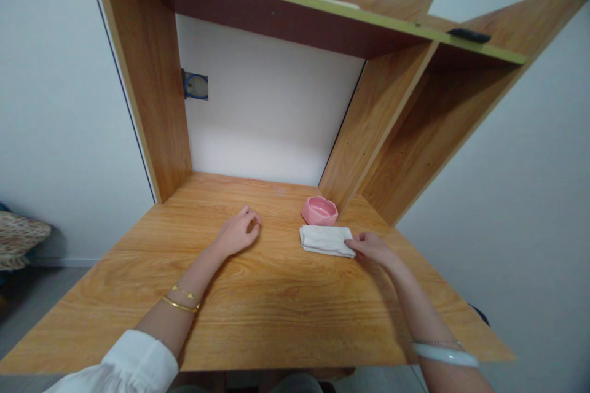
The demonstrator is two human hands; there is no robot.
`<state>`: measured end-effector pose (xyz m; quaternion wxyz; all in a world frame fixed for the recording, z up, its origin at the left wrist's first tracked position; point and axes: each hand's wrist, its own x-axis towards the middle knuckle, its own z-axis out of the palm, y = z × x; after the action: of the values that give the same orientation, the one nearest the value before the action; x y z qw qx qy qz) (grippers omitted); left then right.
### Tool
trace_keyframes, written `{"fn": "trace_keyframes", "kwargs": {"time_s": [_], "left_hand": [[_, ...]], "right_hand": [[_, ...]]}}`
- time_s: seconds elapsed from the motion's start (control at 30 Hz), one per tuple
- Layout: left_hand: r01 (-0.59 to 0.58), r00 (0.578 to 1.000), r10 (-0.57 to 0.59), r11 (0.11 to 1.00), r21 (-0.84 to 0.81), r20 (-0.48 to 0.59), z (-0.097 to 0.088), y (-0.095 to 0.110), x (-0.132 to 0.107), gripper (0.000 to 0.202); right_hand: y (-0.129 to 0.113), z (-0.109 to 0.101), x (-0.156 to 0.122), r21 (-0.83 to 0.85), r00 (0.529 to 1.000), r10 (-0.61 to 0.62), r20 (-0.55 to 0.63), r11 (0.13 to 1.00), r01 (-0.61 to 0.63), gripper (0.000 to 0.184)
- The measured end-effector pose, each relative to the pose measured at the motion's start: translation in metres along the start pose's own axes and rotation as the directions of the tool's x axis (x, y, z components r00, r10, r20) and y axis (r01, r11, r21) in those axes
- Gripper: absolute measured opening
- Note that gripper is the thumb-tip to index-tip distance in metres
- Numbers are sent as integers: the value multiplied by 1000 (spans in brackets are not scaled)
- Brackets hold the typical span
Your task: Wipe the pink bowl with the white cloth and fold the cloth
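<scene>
A folded white cloth (325,239) lies on the wooden desk (258,307), just in front of a small pink bowl (319,210). My right hand (371,247) pinches the cloth's near right corner with its fingers closed on it. My left hand (238,232) rests on the desk to the left of the cloth, fingers loosely curled, with nothing visible in it. The left wrist wears gold bracelets, the right wrist a pale bangle.
The desk has wooden side panels (147,86) and an upper shelf (295,6) overhead with a dark object (469,35) on it. A wall socket hole (196,86) shows at the back left. White walls stand on both sides.
</scene>
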<state>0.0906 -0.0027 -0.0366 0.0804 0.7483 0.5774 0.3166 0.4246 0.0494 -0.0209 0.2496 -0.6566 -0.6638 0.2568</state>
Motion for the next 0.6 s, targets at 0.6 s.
{"fn": "trace_keyframes", "kwargs": {"time_s": [0.6], "left_hand": [[58, 996, -49, 991, 120, -79, -1, -13, 1, 16]], "right_hand": [[-109, 104, -12, -202, 731, -654, 194, 703, 682, 37]]}}
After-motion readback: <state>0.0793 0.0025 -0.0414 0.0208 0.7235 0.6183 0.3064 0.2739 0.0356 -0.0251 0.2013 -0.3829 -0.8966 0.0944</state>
